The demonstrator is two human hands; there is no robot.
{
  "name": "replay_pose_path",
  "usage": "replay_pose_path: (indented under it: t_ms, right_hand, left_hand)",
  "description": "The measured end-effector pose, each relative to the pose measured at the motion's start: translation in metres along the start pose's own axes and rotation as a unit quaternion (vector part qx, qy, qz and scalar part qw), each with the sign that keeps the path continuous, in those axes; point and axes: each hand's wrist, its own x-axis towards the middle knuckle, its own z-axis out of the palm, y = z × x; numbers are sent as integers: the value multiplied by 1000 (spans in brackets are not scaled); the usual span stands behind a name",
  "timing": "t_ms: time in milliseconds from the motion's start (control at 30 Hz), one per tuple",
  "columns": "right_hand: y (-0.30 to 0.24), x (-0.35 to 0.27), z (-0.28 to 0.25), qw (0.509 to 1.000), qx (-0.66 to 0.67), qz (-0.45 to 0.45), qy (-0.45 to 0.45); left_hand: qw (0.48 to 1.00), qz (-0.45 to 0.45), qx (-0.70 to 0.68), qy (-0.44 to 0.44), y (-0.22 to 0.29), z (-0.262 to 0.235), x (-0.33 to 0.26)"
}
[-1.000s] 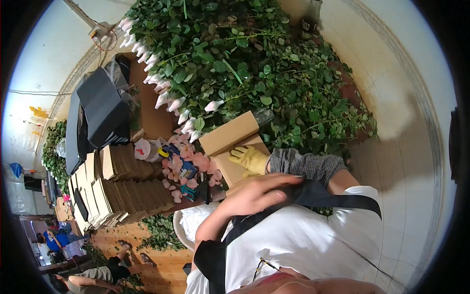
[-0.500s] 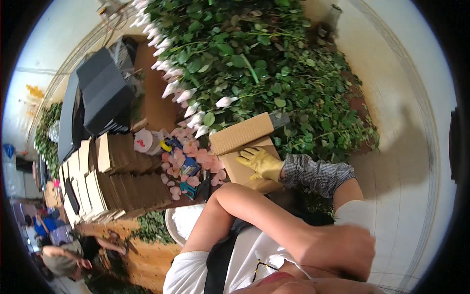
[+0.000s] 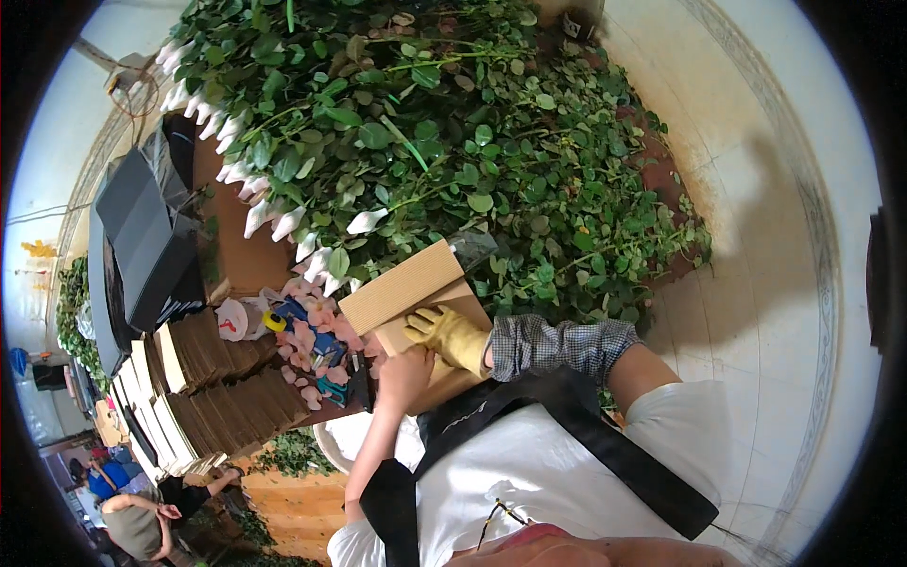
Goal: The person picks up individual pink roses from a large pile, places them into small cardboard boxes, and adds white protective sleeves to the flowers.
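Note:
A flat piece of brown cardboard (image 3: 470, 300) lies at the near edge of the work table, with a corrugated cardboard strip (image 3: 402, 286) along its far side. My right hand (image 3: 450, 338), in a yellow glove, rests flat on the cardboard with its fingers apart. Bare and curled, my left hand (image 3: 405, 375) is at the cardboard's left part, close against the glove's fingertips. Whatever its fingers may hold is hidden. Beyond the strip are leafy rose stems (image 3: 453, 170) in a heap, their pale wrapped heads (image 3: 288, 222) pointing left.
Pink petals (image 3: 300, 345), a yellow-and-blue tape roll (image 3: 275, 319) and teal-handled scissors (image 3: 333, 389) lie left of my hands. Stacked cardboard sleeves (image 3: 227, 378) stand farther left, near a dark grey box (image 3: 146, 236). A white-lined bin (image 3: 354, 439) sits below the table edge. Other people (image 3: 132, 520) are at lower left.
My left arm, raised across my body to the right before, has come down to the cardboard beside the glove. The right glove stays on the cardboard. The whole view has shifted.

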Motion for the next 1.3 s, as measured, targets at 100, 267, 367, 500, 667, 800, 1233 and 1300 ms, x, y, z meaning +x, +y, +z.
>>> replay_pose_path:
  t_ms: [100, 267, 367, 500, 667, 800, 1233, 1300]
  right_hand:
    - [5, 3, 24, 997, 5, -2, 71]
    - [50, -34, -73, 776, 614, 1, -143]
    - [106, -52, -83, 711, 662, -164, 171]
    - [209, -46, -120, 841, 255, 147, 454]
    - [206, -9, -42, 910, 1, 294, 294]
    - [206, 1, 6, 923, 78, 309, 215]
    - [177, -174, -146, 891, 208, 48, 400]
    - [144, -182, -130, 966, 189, 103, 144]
  left_hand:
    - [987, 1, 103, 123, 10, 56, -4]
    - [993, -53, 56, 84, 7, 33, 0]
    - [991, -37, 54, 118, 11, 43, 0]
    - [992, -69, 19, 106, 21, 41, -1]
    - [989, -84, 18, 120, 23, 41, -4]
    - [990, -77, -2, 119, 26, 39, -9]
    - [974, -5, -221, 49, -31, 36, 0]
    - [903, -15, -426, -56, -79, 51, 8]
